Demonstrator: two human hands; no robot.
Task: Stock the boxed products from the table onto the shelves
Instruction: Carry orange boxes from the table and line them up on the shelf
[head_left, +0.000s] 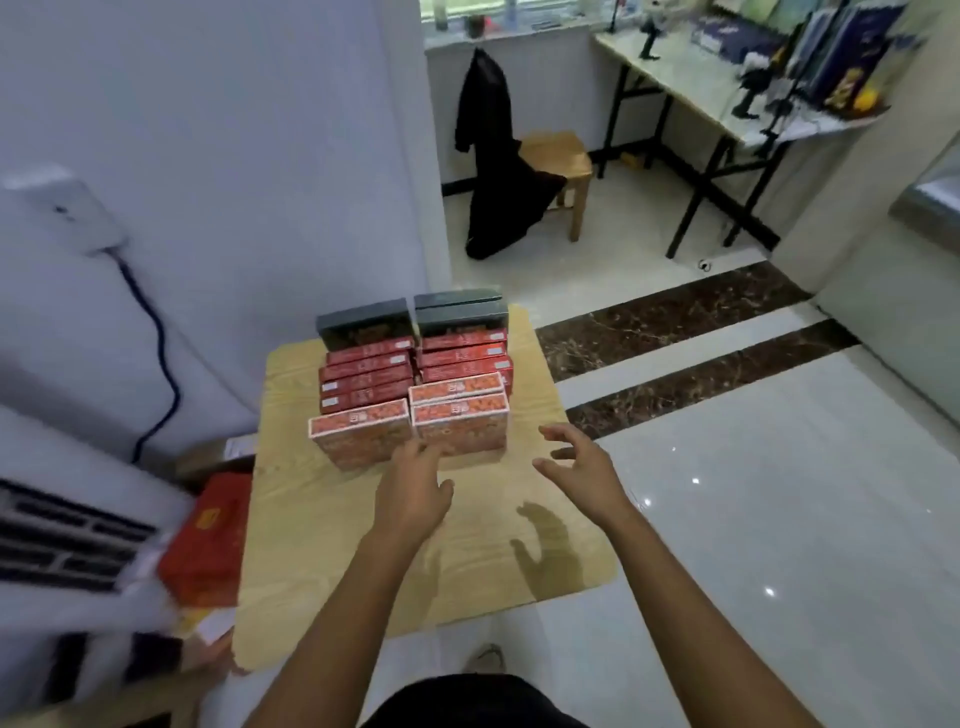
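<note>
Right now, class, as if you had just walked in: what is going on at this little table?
A person reaches with both bare hands toward boxed products packed in two rows on a small wooden table. The left hand is at the front orange box, seemingly touching it; the right hand hovers open beside the right-hand stack. Red boxes and dark boxes stand behind. Nothing is lifted yet, and no shelves are in view.

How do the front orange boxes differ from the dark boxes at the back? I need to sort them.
The orange boxes are bright and patterned; the dark boxes are grey-black. Orange ones stand nearest the hands, dark ones farthest. Both kinds stand in two columns on the wooden table.
</note>
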